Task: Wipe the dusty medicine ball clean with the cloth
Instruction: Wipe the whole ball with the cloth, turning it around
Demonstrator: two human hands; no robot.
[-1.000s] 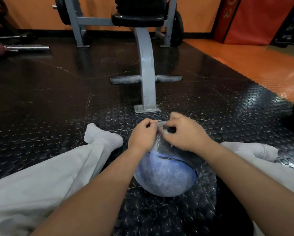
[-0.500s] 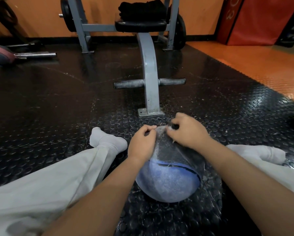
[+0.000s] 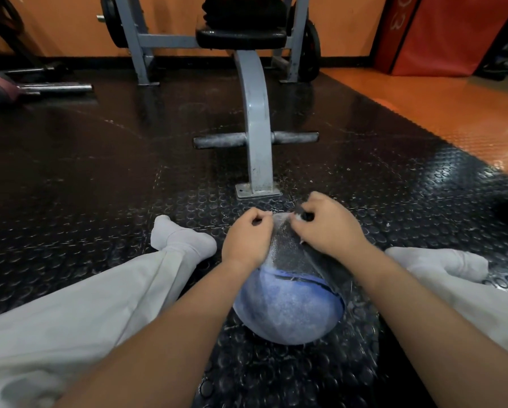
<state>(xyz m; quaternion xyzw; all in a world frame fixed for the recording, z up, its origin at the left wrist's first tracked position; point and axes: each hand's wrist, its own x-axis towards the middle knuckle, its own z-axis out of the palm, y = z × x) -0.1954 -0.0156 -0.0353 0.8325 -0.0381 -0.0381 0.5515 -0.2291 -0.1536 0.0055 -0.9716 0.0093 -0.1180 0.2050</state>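
The blue medicine ball (image 3: 288,313) sits on the studded rubber floor (image 3: 129,178) between the person's outstretched legs, which probably stops it rolling. A dark grey cloth (image 3: 288,251) drapes its far upper half. The left hand (image 3: 246,240) and right hand (image 3: 326,228) each pinch the cloth's far edge with curled fingers, seemingly drawing it taut. The round ball has no long axis, and its dusty face points toward the person.

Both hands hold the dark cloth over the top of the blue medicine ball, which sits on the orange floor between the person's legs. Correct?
Not quite: the head view shows the medicine ball on the black studded mat, not the orange floor, which lies farther right. The rest stands: left hand and right hand hold the dark cloth over its top, between the legs.
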